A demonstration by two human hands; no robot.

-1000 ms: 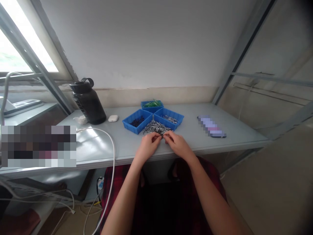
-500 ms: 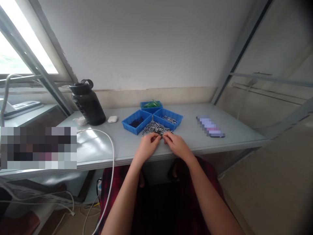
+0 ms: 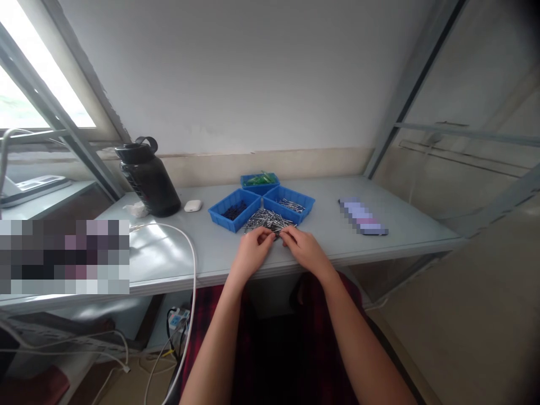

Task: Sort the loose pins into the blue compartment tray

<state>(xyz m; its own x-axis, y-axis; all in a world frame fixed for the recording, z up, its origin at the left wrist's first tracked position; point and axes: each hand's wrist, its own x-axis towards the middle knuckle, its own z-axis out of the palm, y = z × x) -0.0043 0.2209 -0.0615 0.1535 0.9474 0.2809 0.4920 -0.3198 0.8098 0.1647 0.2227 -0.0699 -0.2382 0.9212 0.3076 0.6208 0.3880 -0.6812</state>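
A heap of thin silvery metal rods (image 3: 266, 218), perhaps screws or rivets, lies on the table just beyond my hands. My left hand (image 3: 254, 252) is closed in a pinch at the heap's near edge; what its fingertips hold is too small to make out. Close beside it, my right hand (image 3: 304, 247) also pinches at the near edge, its fingertips nearly meeting the left ones. Around the heap stand a blue tray (image 3: 219, 214) with dark small parts (image 3: 234, 210), another blue tray (image 3: 311, 203) with silvery rods (image 3: 292, 206), and a rear blue tray (image 3: 251, 189) with green pieces (image 3: 261, 179).
On the left of the table stand a dark bottle (image 3: 148, 180), a white earbud case (image 3: 193, 206) and crumpled tissue (image 3: 137, 210). A white cable (image 3: 194, 264) hangs over the front edge. A phone (image 3: 363, 216) lies on the right. Metal frame posts rise on both sides.
Both hands stay at the near edge of the heap, with only slight finger movement. The camera view has shifted a little.
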